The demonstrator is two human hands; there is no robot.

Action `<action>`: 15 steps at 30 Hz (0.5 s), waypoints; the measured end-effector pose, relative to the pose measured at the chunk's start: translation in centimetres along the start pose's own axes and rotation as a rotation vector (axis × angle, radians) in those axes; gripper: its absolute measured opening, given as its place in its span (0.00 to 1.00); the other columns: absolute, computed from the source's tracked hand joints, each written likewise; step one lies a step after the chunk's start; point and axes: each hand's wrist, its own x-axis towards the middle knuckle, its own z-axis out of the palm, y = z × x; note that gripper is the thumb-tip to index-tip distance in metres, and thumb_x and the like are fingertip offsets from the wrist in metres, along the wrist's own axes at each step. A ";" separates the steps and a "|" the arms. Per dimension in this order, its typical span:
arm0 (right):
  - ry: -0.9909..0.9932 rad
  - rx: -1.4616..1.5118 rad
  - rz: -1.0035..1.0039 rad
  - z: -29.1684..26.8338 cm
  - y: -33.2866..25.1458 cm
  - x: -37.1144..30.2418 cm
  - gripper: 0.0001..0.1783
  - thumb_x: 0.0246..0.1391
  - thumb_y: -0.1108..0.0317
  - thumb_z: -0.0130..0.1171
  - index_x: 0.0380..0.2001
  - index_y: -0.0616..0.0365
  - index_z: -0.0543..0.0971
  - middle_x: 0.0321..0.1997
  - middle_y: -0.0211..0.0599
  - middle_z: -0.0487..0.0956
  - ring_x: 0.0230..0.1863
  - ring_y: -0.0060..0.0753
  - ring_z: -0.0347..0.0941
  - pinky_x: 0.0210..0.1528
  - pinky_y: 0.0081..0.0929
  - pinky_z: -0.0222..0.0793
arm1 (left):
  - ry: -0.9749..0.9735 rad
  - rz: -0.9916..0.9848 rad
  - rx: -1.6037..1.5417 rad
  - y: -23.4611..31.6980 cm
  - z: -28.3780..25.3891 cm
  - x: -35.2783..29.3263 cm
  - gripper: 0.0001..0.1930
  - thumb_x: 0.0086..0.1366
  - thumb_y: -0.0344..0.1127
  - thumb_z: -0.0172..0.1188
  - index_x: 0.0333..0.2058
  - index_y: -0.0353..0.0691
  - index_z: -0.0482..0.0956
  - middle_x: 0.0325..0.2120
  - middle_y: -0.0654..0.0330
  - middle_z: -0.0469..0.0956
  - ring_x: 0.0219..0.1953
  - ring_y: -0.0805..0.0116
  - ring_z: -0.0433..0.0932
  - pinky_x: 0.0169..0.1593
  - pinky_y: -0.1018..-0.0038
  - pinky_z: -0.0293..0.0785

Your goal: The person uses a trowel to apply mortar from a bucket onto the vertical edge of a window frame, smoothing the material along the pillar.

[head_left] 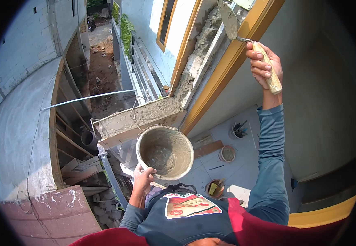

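In my right hand (267,65), raised at the upper right, is a trowel (229,22) gripped by its pale wooden handle. Its grey blade points up and away, over the wet mortar (202,49) along the wall top beside the yellow-brown frame. My left hand (144,178) holds the near rim of a mortar-coated bucket (165,152), fingers curled over its edge. The bucket tilts toward me and shows a little wet mortar at the bottom. Just beyond it lies a mortar-topped ledge (145,112) edged with a board.
Far below on the left are a dirt alley (102,78) and a concrete canopy (26,110). A thin pale pole (87,98) spans the gap. On the tiled floor beneath me stand a tub of tools (240,130), a small bucket (227,153) and a brown container (214,187).
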 end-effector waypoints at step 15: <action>0.544 -0.763 0.270 2.2 12.5 -4.6 0.19 0.67 0.59 0.48 0.42 0.68 0.77 0.24 0.35 0.76 0.16 0.19 0.72 0.15 0.16 0.70 | -0.144 -0.111 0.181 -2.4 2.9 7.2 0.22 0.51 0.23 0.59 0.47 0.35 0.74 0.31 0.58 0.78 0.28 0.68 0.78 0.27 0.69 0.82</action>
